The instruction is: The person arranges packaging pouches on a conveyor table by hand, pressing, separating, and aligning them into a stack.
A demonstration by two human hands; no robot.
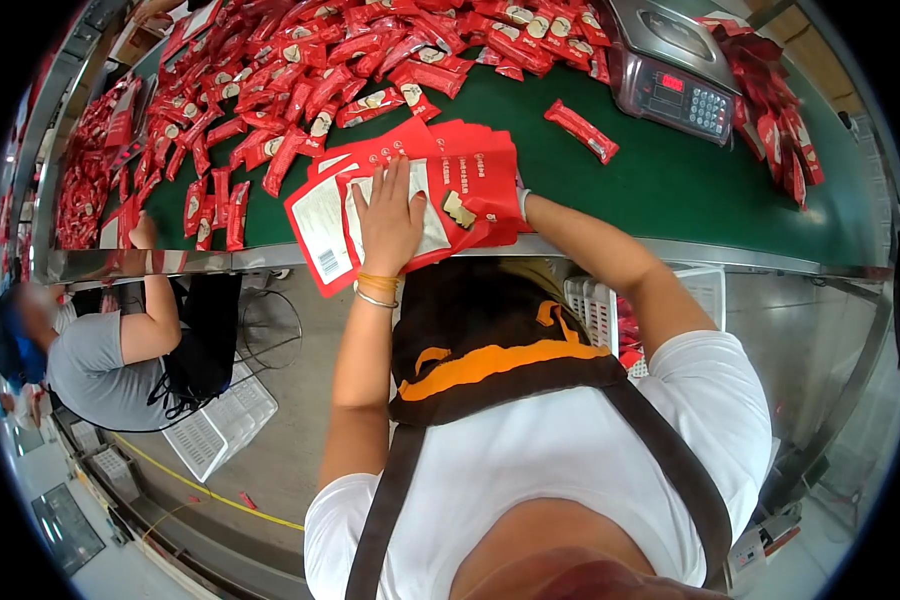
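Note:
Several flat red printed bags (470,165), with pale panels and a barcode, lie overlapping at the front edge of the green table. My left hand (390,215) rests on top of them, palm down and fingers stretched out flat. At the right side of the bags, my right hand (526,206) reaches in behind or under them. Only its wrist area shows; the fingers are hidden, so I cannot see what they hold. Small red wrapped packets (300,95) are heaped just beyond the bags. One single packet (582,131) lies apart on the right.
A digital scale (675,85) with a red display stands at the back right, with more red bags (785,140) beside it. Another person (110,360) sits on the left, one hand at the table. White crates (220,415) are on the floor; another (705,290) stands under the table.

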